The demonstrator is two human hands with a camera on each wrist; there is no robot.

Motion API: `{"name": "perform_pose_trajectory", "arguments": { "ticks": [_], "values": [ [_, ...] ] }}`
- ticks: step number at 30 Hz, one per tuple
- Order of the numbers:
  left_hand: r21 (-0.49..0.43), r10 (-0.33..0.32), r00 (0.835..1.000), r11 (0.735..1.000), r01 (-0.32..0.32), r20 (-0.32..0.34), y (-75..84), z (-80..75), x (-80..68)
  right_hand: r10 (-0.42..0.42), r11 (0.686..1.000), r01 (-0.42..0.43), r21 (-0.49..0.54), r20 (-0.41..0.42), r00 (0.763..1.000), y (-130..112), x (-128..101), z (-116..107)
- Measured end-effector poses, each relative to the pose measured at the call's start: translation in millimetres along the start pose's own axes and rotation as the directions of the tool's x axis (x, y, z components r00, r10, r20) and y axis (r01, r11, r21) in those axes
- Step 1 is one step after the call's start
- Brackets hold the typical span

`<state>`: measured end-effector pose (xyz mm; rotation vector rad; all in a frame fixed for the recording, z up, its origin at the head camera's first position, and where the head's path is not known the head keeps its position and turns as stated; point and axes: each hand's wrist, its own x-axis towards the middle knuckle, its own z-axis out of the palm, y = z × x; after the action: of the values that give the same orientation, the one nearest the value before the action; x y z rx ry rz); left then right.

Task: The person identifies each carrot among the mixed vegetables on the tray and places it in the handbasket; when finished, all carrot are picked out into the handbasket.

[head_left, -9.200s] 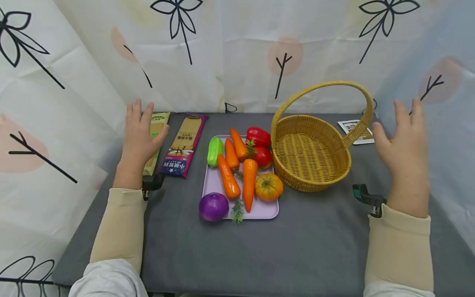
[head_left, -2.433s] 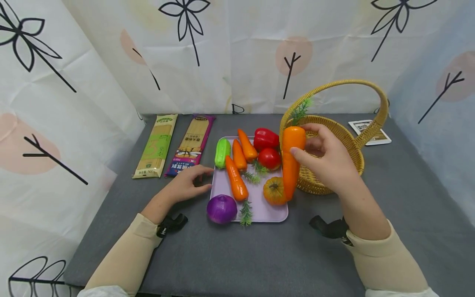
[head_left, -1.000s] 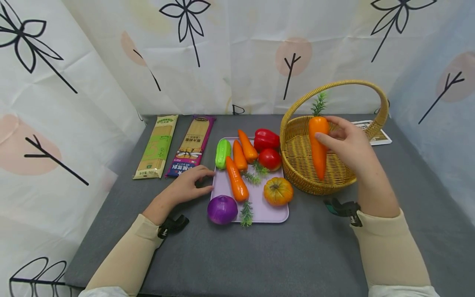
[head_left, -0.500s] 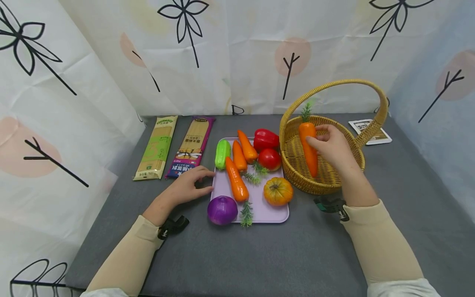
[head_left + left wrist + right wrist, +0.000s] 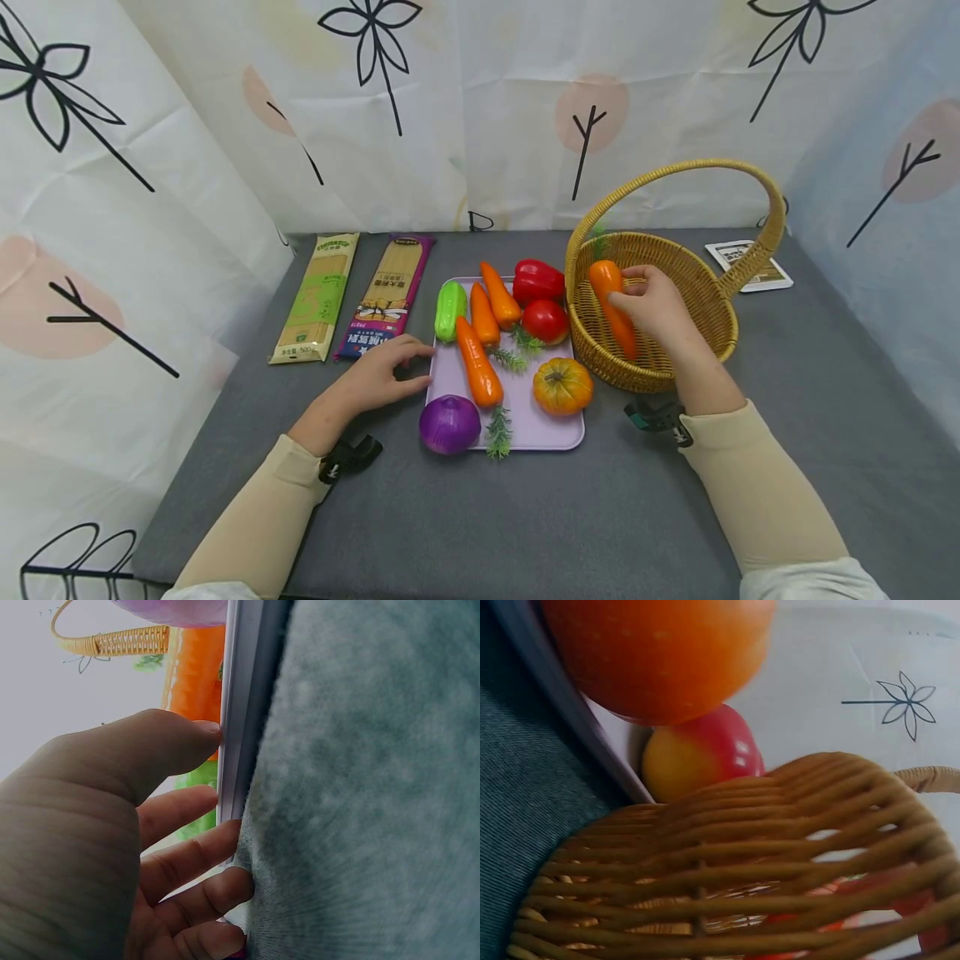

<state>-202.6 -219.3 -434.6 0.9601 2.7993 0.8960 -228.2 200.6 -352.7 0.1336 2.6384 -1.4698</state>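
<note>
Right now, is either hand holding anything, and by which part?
The right hand grips a carrot around its upper half, inside the wicker basket. The left hand holds nothing, touching the tray's edge.

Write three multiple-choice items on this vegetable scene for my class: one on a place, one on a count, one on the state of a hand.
1. Where is the carrot that the right hand grips?
A. on the tray
B. inside the wicker basket
C. beside the pasta packets

2. How many carrots lie on the lilac tray?
A. one
B. three
C. five

3. What is the left hand doing?
A. lifting the purple onion
B. holding a pasta packet
C. resting on the table with its fingers at the tray's left edge

Answers:
1 B, the head view shows the carrot within the basket rim.
2 B, three orange carrots lie together on the tray.
3 C, the left wrist view shows its fingertips at the tray's rim, grasping nothing.
</note>
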Motion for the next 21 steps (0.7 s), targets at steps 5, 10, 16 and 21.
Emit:
{"name": "perform_pose_trajectory", "arguments": {
  "ticks": [5, 10, 16, 21],
  "values": [
    [-0.016, -0.011, 1.0, 1.0, 0.011, -0.001, 0.0, 0.4, -0.7, -0.001, 0.996, 0.008, -0.091, 0.071, 0.997, 4, 2, 6],
    [-0.02, -0.015, 1.0, 1.0, 0.015, -0.008, 0.1, 0.7, -0.9, 0.015, 0.984, 0.011, -0.179, 0.143, 0.99, 6, 3, 11],
    [-0.004, -0.007, 1.0, 1.0, 0.007, -0.006, -1.2, 1.0, 0.6, 0.023, 0.956, 0.034, -0.29, 0.192, 0.981, 9, 4, 11],
    [-0.011, -0.009, 1.0, 1.0, 0.009, -0.008, -1.5, 1.1, -0.5, 0.018, 0.943, 0.056, -0.329, 0.216, 0.976, 10, 4, 10]
  ]
}}
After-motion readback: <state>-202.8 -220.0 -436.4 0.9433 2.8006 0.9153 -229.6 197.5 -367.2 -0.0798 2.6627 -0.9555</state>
